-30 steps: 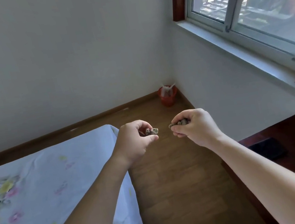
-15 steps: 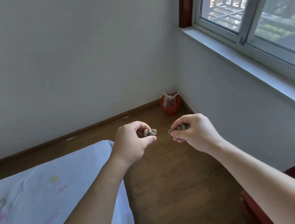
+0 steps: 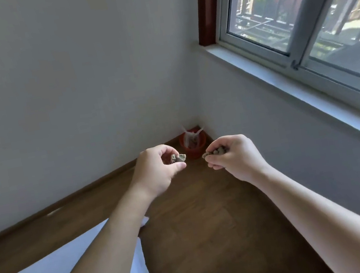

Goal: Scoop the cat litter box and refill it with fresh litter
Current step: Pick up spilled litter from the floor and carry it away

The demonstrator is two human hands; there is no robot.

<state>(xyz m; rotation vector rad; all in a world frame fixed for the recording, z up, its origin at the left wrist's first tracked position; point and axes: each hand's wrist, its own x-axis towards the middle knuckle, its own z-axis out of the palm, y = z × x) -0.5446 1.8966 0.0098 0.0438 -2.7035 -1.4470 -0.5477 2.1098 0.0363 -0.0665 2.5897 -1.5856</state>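
While hands pinch litter clumps (image 3: 178, 158) (no writing legible).

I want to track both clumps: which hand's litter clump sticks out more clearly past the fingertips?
The left hand: its clump juts out between thumb and fingers. The right hand mostly wraps its clump.

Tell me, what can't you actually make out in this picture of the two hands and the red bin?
- Head view: most of each litter clump, in the left hand and the right hand, is hidden by the curled fingers.
- Head view: what is in the red bin is too small and far off to tell.
- Head view: no litter box or scoop shows.
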